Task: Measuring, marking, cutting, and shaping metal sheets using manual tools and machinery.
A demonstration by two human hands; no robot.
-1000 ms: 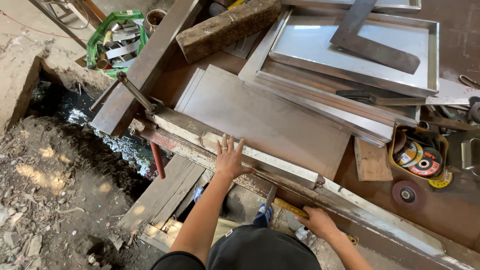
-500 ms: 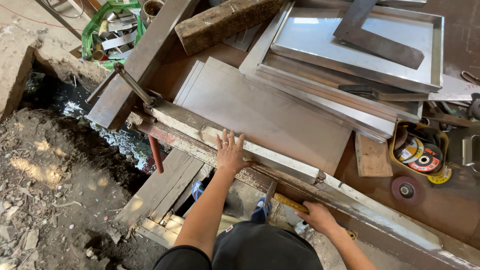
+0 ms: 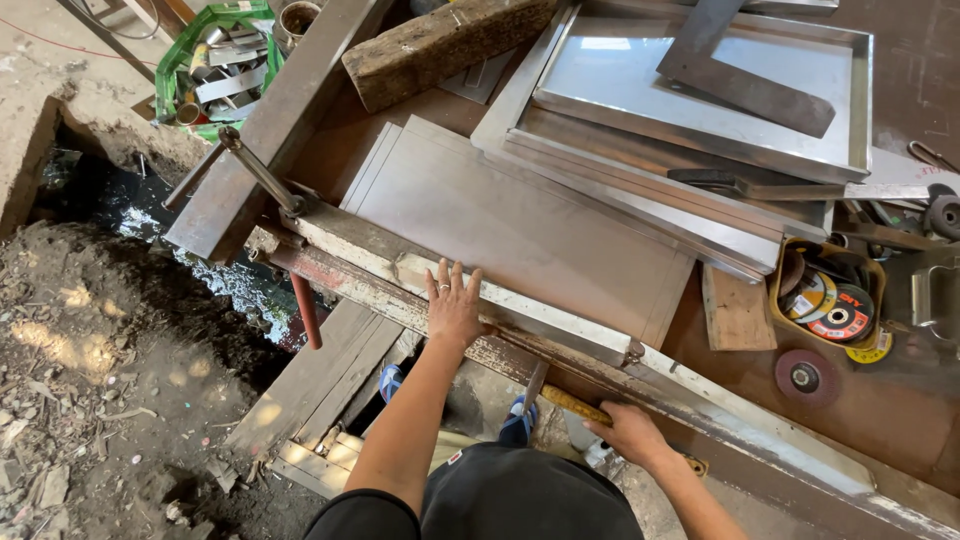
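Note:
My left hand (image 3: 453,305) lies flat, fingers spread, on the long worn clamping bar (image 3: 560,322) of a metal bending machine. A flat grey metal sheet (image 3: 520,225) is slid under that bar and lies on the brown work table beyond it. My right hand (image 3: 630,432) grips a yellowish wooden handle (image 3: 572,403) low at the machine's front edge. My feet in blue shoes (image 3: 515,425) show below, between my arms.
Stacked shallow metal trays (image 3: 700,110) with a steel square lie at the back. A wooden beam (image 3: 445,45), a green crate of metal scraps (image 3: 215,65), a yellow box of grinding discs (image 3: 825,300), a loose disc (image 3: 803,376). Wet ditch and dirt at left, wooden pallet (image 3: 315,385) underfoot.
The view has drifted slightly. Both hands keep their places, left on the bar and right on the handle.

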